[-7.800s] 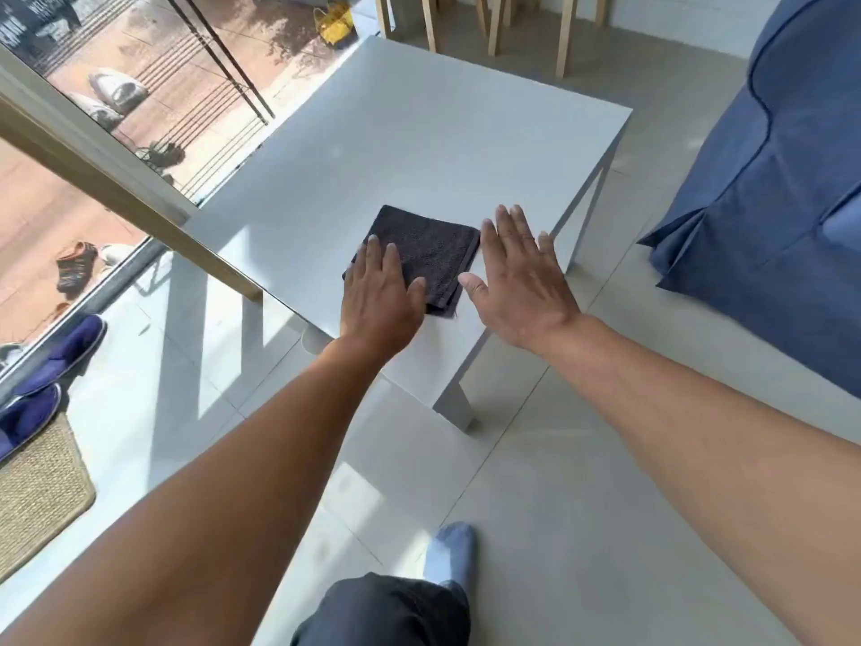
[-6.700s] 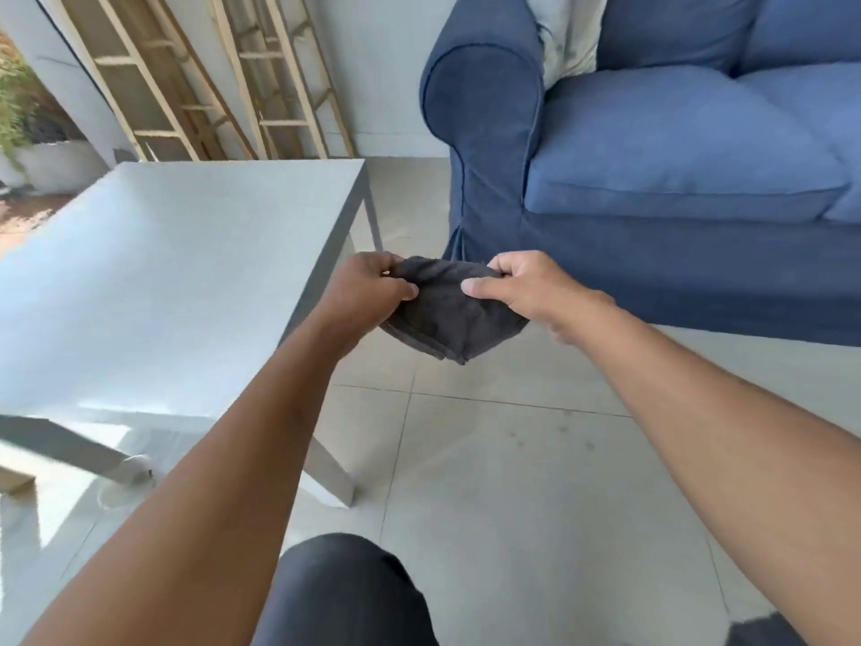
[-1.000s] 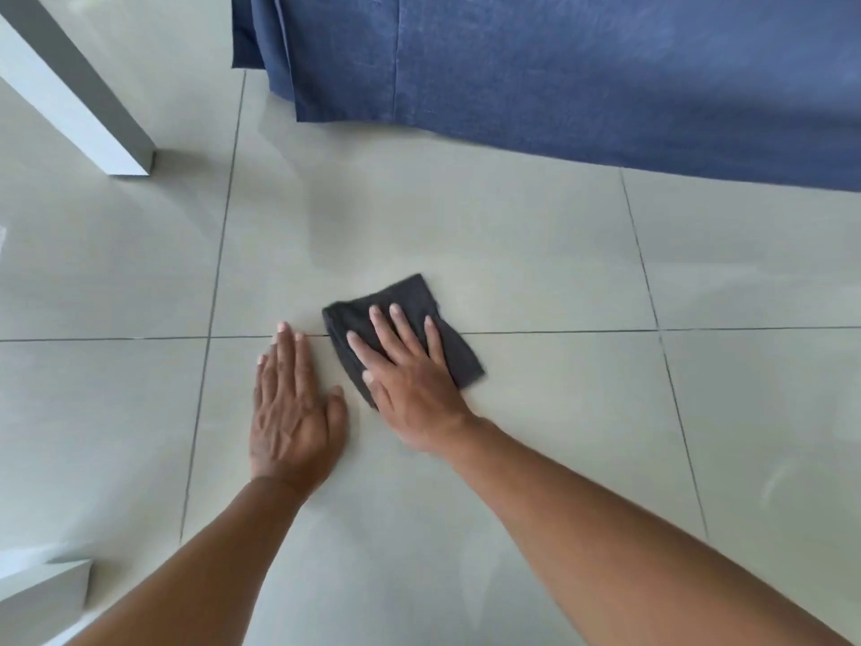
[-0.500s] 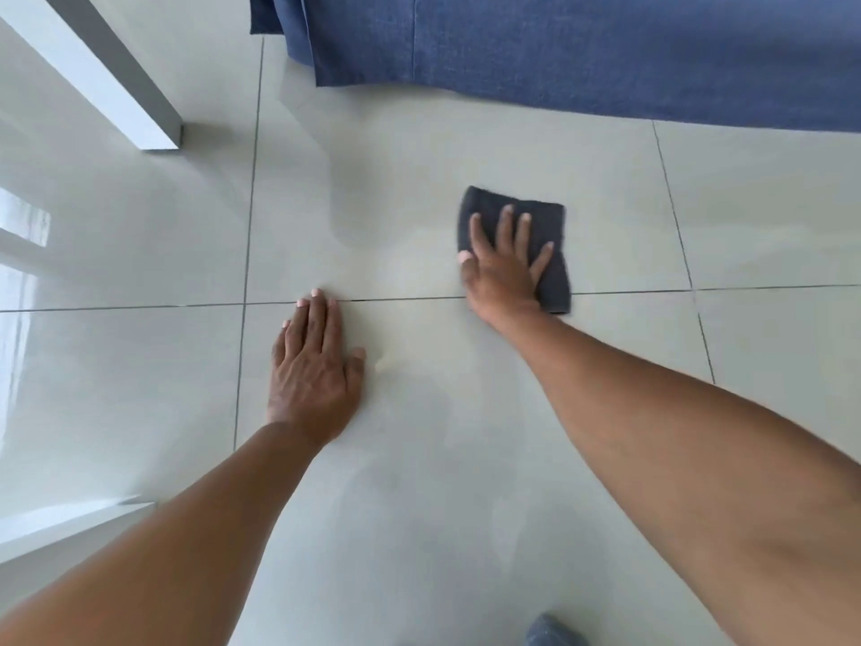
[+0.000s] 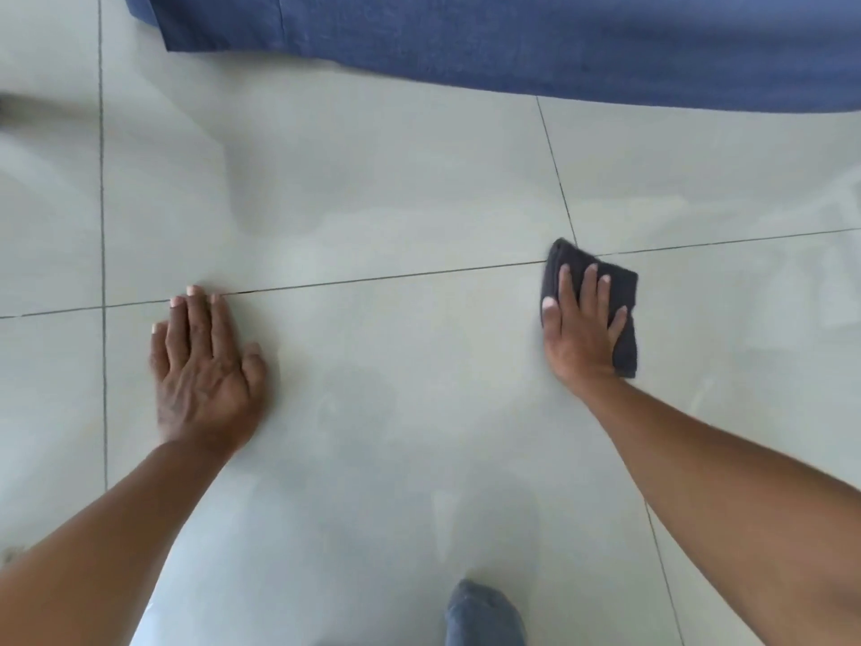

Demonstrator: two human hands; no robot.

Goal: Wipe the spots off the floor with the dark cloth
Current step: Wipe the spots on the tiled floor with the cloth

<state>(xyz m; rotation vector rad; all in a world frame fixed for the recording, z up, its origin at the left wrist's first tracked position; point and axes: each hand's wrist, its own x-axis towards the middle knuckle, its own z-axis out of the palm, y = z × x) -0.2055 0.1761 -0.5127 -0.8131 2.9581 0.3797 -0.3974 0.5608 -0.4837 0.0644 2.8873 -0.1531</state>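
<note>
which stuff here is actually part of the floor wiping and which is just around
In the job:
dark cloth
right hand, flat on the cloth
tiled floor
left hand, flat on the floor

Just around:
blue sofa cover
socked foot

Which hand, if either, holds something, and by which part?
The right hand pins the dark folded cloth flat to the pale tiled floor, palm and fingers spread over its near-left part. The left hand rests bare on the tiles.

Right hand (image 5: 582, 328) slid dark cloth (image 5: 622, 296) rightward over tile joint; left hand (image 5: 205, 370) now well apart.
</note>
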